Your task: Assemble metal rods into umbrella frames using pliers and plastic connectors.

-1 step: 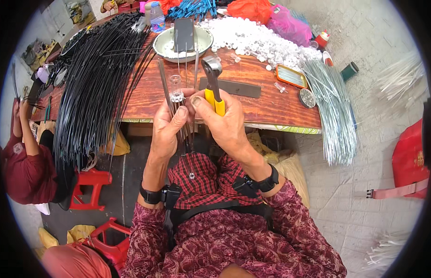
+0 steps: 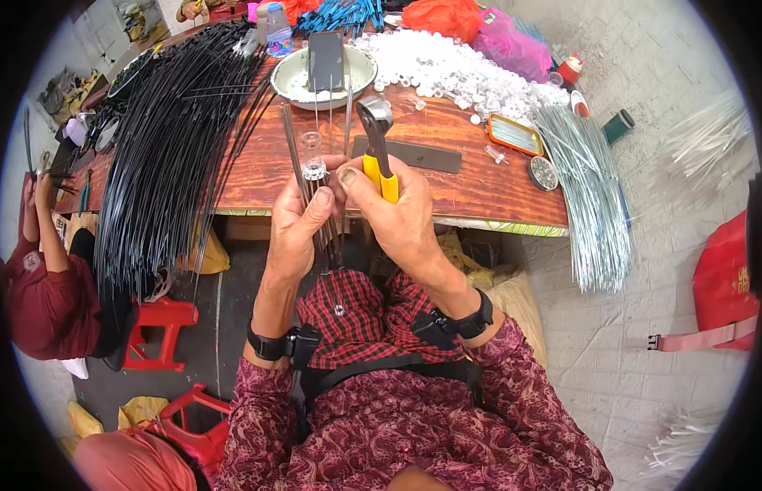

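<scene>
My left hand [image 2: 302, 221] is closed round a bunch of thin dark rods [image 2: 291, 143], which stand up between the fingers and hang below the palm. A clear ribbed plastic fitting [image 2: 314, 170] sits among the rods at the fingertips. Yellow-and-black-handled pliers [image 2: 384, 176] rest in my right hand [image 2: 401, 213], their grey metal head tilted up and away. The right fingertips meet the left ones beside the fitting; what they pinch there is hidden. A small clear piece [image 2: 339, 310] hangs below, over the checked cloth on my lap.
Black rods [image 2: 172, 155] cover the table's left, overhanging its front edge. A heap of clear plastic pieces [image 2: 455, 69], a bowl with a phone [image 2: 325, 61] and a grey metal bar [image 2: 414, 155] lie beyond my hands. Silvery strands [image 2: 590, 196] overhang at right. A co-worker [image 2: 49, 286] sits left.
</scene>
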{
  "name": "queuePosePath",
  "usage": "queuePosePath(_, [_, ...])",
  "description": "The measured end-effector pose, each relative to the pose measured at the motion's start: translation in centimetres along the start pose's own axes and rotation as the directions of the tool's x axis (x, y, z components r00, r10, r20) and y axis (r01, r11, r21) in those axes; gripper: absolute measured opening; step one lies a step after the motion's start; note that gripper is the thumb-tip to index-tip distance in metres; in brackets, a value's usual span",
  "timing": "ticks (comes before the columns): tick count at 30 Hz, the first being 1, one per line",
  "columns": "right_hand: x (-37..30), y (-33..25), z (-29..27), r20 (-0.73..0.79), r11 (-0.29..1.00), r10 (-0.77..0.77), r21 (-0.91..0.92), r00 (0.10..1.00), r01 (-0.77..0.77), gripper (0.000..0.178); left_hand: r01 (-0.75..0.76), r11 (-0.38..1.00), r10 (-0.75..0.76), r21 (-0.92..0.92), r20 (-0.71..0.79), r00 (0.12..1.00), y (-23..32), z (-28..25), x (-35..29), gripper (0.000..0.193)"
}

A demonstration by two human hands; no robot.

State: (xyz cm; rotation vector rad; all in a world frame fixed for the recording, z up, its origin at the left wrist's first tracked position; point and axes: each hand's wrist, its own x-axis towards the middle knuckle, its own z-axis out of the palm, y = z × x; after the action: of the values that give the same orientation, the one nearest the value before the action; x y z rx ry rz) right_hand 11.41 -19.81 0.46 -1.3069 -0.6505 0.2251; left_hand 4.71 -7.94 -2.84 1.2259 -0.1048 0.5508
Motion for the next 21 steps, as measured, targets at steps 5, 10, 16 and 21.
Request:
queuePosePath(5, [-0.3,-0.7,0.0,0.022,0.999,0.000,-0.047,1.000,0.001,0.016,0.000,1.000,0.000,0.019,-0.011,1.000,0.4,0.2,-0.5,0.044])
queuePosePath(10, [0.1,-0.6,-0.1,0.017,0.995,-0.019,-0.095,1.000,0.021,0.016,-0.004,1.000,0.004,0.026,-0.017,1.000,0.2,0.4,0.0,0.044])
queuePosePath(16, [1.1,-1.1,-0.8,0.003,0.998,-0.023,-0.066,1.000,0.023,0.017,0.011,0.998,-0.007,0.057,-0.063,0.998,0.9,1.1,0.6,0.042])
queuePosePath(21, [-0.2,1.0,-1.4,0.101,0.939,-0.173,-0.284,0.980,0.195,0.020,0.042,0.997,-0.031,0.061,-0.168,0.985,0.8,1.0,-0.4,0.035])
